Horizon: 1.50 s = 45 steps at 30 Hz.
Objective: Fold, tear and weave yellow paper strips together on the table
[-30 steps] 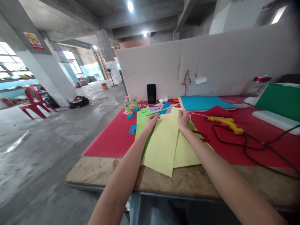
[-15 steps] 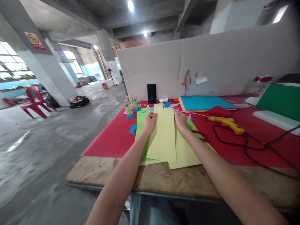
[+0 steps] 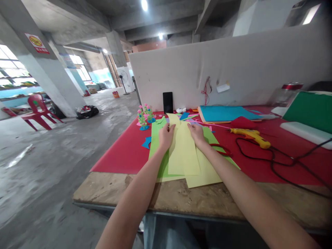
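Note:
Between my hands is a pale yellow sheet of paper [image 3: 181, 155], its near part hanging down in two overlapping flaps and its far edge curling up. My left hand [image 3: 166, 136] pinches its left side near the top. Opposite, my right hand [image 3: 196, 134] is closed on the right side, thumb and fingers together. Underneath lie a green sheet [image 3: 163, 167] and another yellow sheet [image 3: 204, 169]. Red scissor-like handles [image 3: 222, 150] show beside my right wrist, partly hidden.
Small pink-and-green flower models [image 3: 142, 119] stand at the back left. A dark phone [image 3: 168, 102] leans against the white partition [image 3: 186, 76]. To the right lie a yellow glue gun [image 3: 250, 136] with a black cord and a blue sheet stack [image 3: 223, 113]. Red sheeting [image 3: 119, 155] covers the table.
My right hand has shifted slightly left, closer to my left hand. The yellow sheet's lower part has swung right, and its far edge now curls.

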{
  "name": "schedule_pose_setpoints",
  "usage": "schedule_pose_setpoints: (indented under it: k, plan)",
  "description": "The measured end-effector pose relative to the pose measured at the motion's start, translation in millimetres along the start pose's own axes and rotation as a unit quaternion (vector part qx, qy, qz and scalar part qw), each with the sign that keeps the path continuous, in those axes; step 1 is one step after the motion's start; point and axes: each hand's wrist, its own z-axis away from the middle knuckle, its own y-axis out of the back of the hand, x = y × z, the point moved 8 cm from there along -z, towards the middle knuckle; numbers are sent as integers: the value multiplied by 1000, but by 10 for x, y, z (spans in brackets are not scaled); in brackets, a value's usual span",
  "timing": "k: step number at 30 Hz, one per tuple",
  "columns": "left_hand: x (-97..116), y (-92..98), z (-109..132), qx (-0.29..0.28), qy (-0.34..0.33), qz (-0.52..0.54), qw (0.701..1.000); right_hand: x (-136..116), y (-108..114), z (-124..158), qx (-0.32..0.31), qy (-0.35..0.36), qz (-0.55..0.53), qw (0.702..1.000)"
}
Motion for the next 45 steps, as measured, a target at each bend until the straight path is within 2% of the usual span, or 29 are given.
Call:
schedule_pose_setpoints:
  k: [5,9,17,27,34,37,40,45]
  plan:
    - [32,9,28,10,2,-4,1000,-95,76,67,34,17,19,999]
    - [43,32,21,12,-1,5,1000,-182,100,74,38,41,9,998]
    - [-200,-81,-33,-19,46,-3,999,-52,-8,62,14,10,28,999]
    - [-153,-142,10,-2,80,26,996,-98,77,97,46,4,33,998]
    - [-261,-71,-13,19,140,56,988,34,147,37,64,-33,13,997]
    - [-320,1,-39,22,147,69,987,76,134,-6,43,-46,1,998]
    - [-363,42,-64,21,143,81,986,72,39,-34,-16,-45,-10,999]
    - [-356,-15,-72,-6,139,114,984,7,-82,-22,-81,-10,-20,996]
